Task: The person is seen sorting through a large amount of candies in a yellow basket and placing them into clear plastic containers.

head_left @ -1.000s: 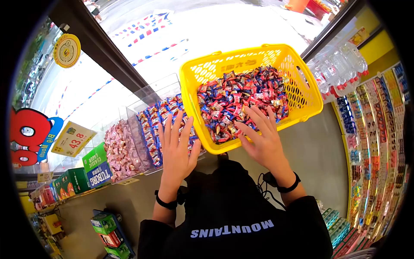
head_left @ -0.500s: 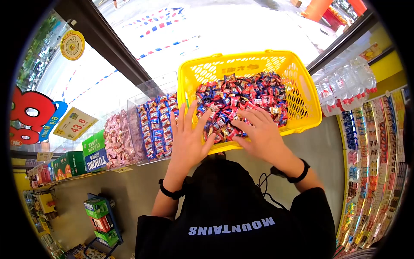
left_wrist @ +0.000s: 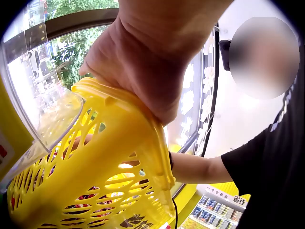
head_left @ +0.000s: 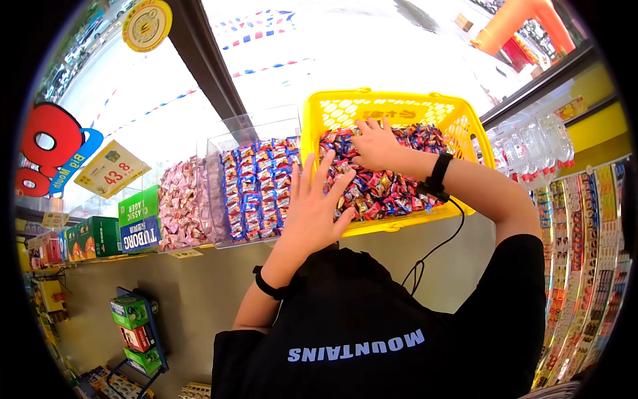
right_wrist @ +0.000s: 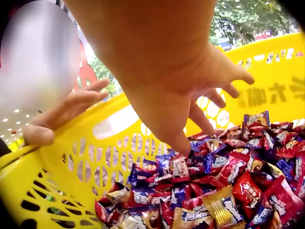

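A yellow basket holds a heap of small wrapped candies, red, blue and gold. My left hand lies over the basket's left rim with fingers spread; in the left wrist view the hand rests on the yellow rim. My right hand reaches across to the far left part of the heap, fingers spread. In the right wrist view that hand is just over the candies, its thumb close to them; whether it touches them I cannot tell.
Left of the basket stand clear bins of blue-red packets and pink candies, then a Tuborg box. Water bottles stand at the right. Window glass lies beyond, shelves at far right, stacked boxes below left.
My right hand has moved from the near side of the candies to the far left part, its forearm now crossing the basket. The left hand stays at the left rim. The head view has shifted.
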Demonstrator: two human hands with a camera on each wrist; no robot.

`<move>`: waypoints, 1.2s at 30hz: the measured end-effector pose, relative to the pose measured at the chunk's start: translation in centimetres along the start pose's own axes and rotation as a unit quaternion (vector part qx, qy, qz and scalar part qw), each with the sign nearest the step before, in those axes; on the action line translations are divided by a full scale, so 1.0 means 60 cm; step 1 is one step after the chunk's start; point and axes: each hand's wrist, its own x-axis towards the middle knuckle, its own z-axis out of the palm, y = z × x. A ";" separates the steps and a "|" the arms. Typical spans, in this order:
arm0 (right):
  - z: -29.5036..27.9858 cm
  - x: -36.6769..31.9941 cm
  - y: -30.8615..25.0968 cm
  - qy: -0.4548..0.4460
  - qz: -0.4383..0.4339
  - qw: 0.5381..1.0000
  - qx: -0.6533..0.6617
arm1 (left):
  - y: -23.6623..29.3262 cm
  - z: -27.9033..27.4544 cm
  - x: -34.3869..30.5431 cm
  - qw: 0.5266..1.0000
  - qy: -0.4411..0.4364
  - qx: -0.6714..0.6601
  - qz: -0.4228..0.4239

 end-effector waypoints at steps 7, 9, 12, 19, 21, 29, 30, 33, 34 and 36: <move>0.033 0.034 0.015 0.001 0.013 0.999 -0.033 | -0.002 0.007 -0.001 0.999 0.025 -0.033 0.002; 0.003 0.033 0.011 -0.044 0.033 0.998 0.003 | -0.003 0.009 -0.001 0.999 0.030 -0.036 0.002; -0.042 0.008 0.001 -0.027 0.013 0.998 0.047 | -0.003 0.011 -0.002 0.999 0.036 -0.040 -0.002; -0.108 -0.143 -0.052 0.242 -0.113 0.962 0.059 | -0.004 -0.008 0.007 0.997 0.058 -0.055 -0.008; -0.110 -0.181 -0.075 0.270 -0.120 0.954 0.054 | -0.010 -0.020 0.015 0.998 0.044 -0.051 0.008; -0.068 -0.222 -0.107 0.320 -0.067 0.928 0.178 | 0.002 -0.040 0.030 0.997 0.029 -0.044 0.061; -0.057 -0.223 -0.103 0.328 -0.058 0.921 0.204 | 0.002 -0.045 0.029 0.997 0.036 -0.034 0.063; -0.038 -0.223 -0.102 0.327 -0.059 0.908 0.255 | 0.004 -0.051 0.026 0.996 0.054 0.001 0.067; -0.035 -0.223 -0.104 0.322 -0.065 0.906 0.268 | 0.004 -0.052 0.025 0.996 0.059 0.014 0.069; -0.029 -0.222 -0.106 0.327 -0.068 0.903 0.271 | 0.003 -0.052 0.023 0.995 0.056 0.032 0.078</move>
